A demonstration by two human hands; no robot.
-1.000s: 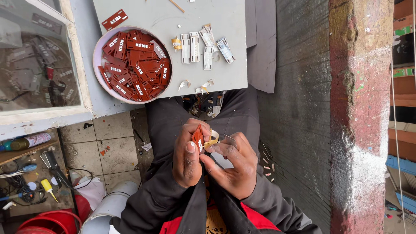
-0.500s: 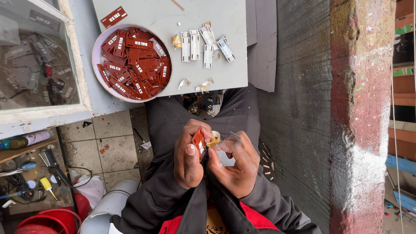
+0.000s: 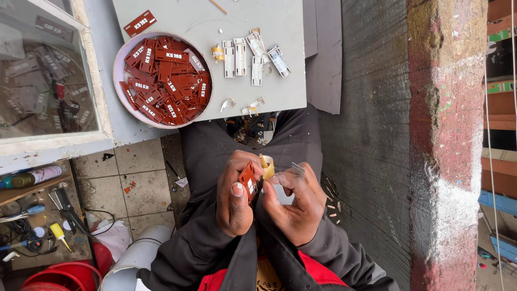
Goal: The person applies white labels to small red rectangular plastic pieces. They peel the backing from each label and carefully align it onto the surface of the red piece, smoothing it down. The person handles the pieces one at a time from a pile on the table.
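A person is peeling yellowish backing off a small red rectangular plastic tag (image 3: 248, 180) held over the lap.

The left hand (image 3: 235, 200) is closing thumb and fingers around the red tag, while the right hand (image 3: 293, 202) is pinching a curl of yellowish backing tape (image 3: 267, 166) just beside the tag's top edge. Beyond the hands, a round white bowl (image 3: 119, 63) heaped with more red lettered tags (image 3: 167, 81) is sitting on the grey tabletop (image 3: 269, 19); white rectangular strips (image 3: 240, 56) are lying in a row further right of the bowl, with one loose red tag (image 3: 139, 23) past it. The peeling step appears to be in hand; finishing it seems to call for a steady pull by the right hand while the left is keeping the tag firm.
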